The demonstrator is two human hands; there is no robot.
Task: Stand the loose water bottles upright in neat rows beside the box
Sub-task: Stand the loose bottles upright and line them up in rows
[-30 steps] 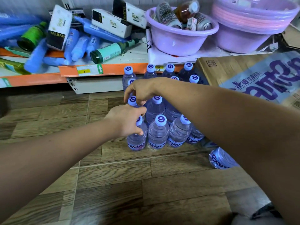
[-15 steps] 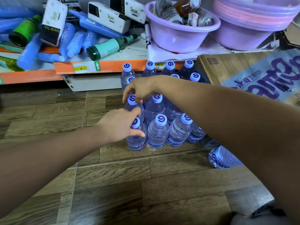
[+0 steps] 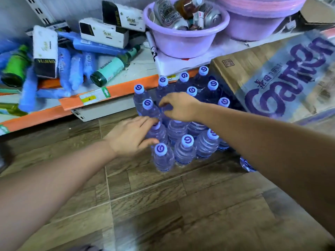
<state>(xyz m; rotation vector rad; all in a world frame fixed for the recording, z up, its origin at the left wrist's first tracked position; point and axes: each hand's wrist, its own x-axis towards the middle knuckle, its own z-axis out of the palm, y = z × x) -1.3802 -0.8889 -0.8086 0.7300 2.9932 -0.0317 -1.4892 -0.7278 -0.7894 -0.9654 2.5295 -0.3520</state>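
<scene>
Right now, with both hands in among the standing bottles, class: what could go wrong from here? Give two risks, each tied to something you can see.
1. The left hand and right hand reach among tightly packed upright bottles; a nudge could topple one and perhaps its neighbours.
2. A loose bottle lies on the floor beneath the right forearm, partly hidden; it could be overlooked, or roll if bumped.

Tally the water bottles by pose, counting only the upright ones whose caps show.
Upright water bottles, cap showing: 12
Lying water bottle, on the floor: 1
Total: 13. More upright ones stand with their caps hidden under the right hand and its arm; those cannot be counted.
</scene>
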